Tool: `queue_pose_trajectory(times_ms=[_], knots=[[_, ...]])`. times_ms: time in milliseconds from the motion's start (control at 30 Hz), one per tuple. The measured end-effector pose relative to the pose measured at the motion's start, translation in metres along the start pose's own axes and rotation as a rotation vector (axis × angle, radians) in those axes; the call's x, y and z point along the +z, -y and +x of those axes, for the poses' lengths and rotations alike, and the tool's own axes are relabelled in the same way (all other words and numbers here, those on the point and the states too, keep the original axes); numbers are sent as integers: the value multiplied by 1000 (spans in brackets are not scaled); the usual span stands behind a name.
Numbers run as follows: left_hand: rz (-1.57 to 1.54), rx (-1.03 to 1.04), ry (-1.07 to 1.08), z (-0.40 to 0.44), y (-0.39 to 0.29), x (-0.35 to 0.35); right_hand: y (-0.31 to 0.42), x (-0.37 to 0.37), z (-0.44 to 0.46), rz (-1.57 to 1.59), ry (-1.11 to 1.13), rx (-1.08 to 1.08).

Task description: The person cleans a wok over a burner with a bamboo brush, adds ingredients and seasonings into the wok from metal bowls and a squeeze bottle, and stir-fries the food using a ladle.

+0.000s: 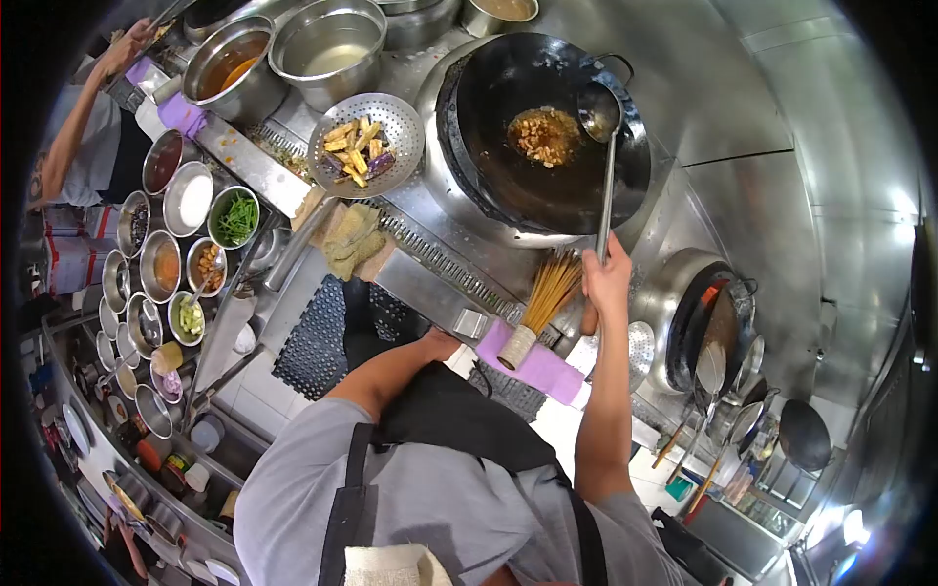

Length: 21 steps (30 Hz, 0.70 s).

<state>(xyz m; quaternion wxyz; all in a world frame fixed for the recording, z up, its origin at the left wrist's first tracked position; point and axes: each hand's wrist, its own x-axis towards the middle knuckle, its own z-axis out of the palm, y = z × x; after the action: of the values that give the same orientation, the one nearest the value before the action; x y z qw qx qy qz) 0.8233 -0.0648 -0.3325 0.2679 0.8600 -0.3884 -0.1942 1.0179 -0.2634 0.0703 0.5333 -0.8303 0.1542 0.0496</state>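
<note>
My right hand is closed round the handle of a long steel ladle. The ladle's bowl lies against the right inner wall of a black wok. Brown chopped food in sauce sits at the wok's bottom. My left hand is low by the stove's front edge, near a small metal box; its fingers are hard to make out. Between my hands, a bamboo wok brush lies by a purple cloth. A perforated strainer left of the wok holds fried eggplant pieces.
Steel pots of liquid stand at the back left. Bowls of ingredients, including chopped greens, fill the left side. A folded yellowish cloth lies by the strainer's handle. A second wok is at right. Another person's arm reaches in at upper left.
</note>
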Motion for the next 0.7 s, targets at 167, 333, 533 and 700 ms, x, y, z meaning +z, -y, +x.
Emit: queue_pose_trajectory(times_ms=[167,333,533,700], knots=[[-13,-53,140,16,4,23,-46,-24,-4,-485,117,-548],[-115,4,145,-13,-10,-41,-20,-50,-103,-705,117,-194],[-132,-66,325,-35,-13,-63,-7,-54,-159,-525,197,10],[-75,-85,475,-30,-19,-58,0,-37,-142,-363,276,-85]])
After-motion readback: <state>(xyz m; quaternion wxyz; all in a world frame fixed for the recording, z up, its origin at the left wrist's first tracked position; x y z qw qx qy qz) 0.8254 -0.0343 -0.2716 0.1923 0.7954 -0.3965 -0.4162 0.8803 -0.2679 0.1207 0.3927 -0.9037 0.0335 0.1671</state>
